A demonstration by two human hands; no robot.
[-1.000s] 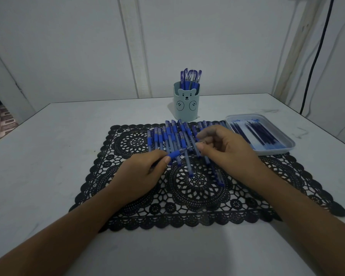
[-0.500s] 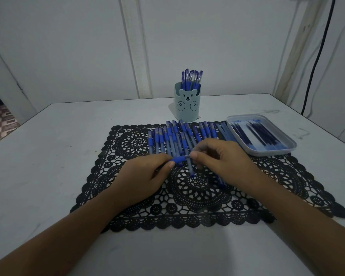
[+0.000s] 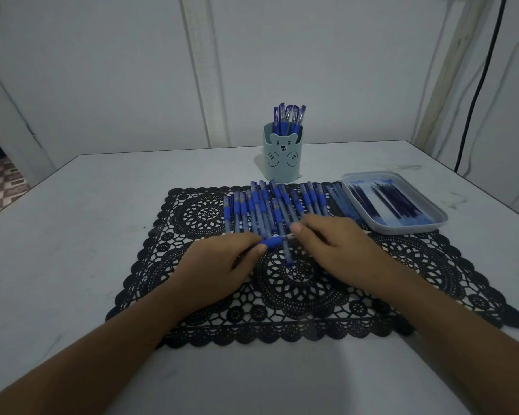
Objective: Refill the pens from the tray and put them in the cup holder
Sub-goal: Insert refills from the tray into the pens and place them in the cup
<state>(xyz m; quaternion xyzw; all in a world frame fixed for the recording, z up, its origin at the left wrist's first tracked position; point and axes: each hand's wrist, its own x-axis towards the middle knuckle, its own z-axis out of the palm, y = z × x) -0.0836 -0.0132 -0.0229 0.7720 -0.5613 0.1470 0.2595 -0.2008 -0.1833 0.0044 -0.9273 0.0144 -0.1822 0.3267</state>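
Saw black lace mat (image 3: 297, 298) spread flat on white table (image 3: 102, 220), scalloped border all round. Noted grey scuff marks (image 3: 459, 200) on tabletop at far right. Behind table, logged plain white wall (image 3: 102, 70) with pale vertical strip (image 3: 206, 70) running up it. Spotted black cable (image 3: 480, 85) hanging down right-hand wall, beside slanted pale batten (image 3: 450, 70). Caught patterned floor (image 3: 0, 187) through gap at far left.

Dim bluish light, wide-angle edge distortion
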